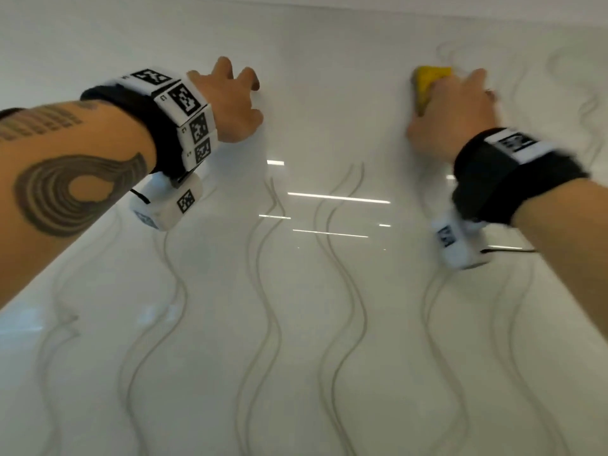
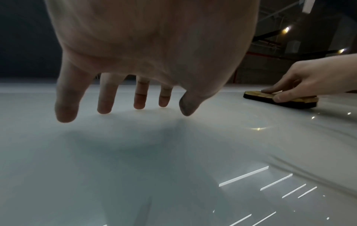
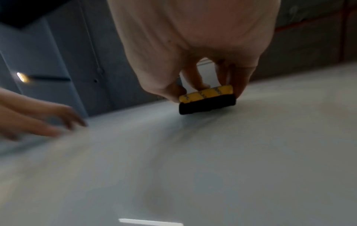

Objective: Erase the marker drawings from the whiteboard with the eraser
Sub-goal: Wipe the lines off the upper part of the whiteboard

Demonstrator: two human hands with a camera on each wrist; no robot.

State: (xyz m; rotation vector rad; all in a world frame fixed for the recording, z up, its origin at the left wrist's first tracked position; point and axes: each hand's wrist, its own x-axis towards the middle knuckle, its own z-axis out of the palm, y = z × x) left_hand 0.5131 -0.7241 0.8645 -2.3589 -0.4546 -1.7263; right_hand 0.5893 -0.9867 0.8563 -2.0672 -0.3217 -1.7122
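A glossy whiteboard (image 1: pixel 296 307) fills the head view, covered with faint wavy grey marker lines (image 1: pixel 269 291). My right hand (image 1: pixel 454 110) grips a yellow-topped eraser (image 1: pixel 427 83) with a black felt base and holds it flat against the upper right of the board; in the right wrist view the thumb and fingers pinch the eraser (image 3: pixel 207 99) by its sides. My left hand (image 1: pixel 237 93) is spread on the upper middle of the board, its straight fingertips (image 2: pixel 104 107) touching the surface and holding nothing. The eraser (image 2: pixel 280 100) also shows at the right of the left wrist view.
The board's top edge (image 1: pixel 329 11) runs just above both hands. Bright strip-light reflections (image 1: pixel 339 197) lie on the board between the arms. More smudged wavy lines (image 1: pixel 589 110) run to the right of the eraser.
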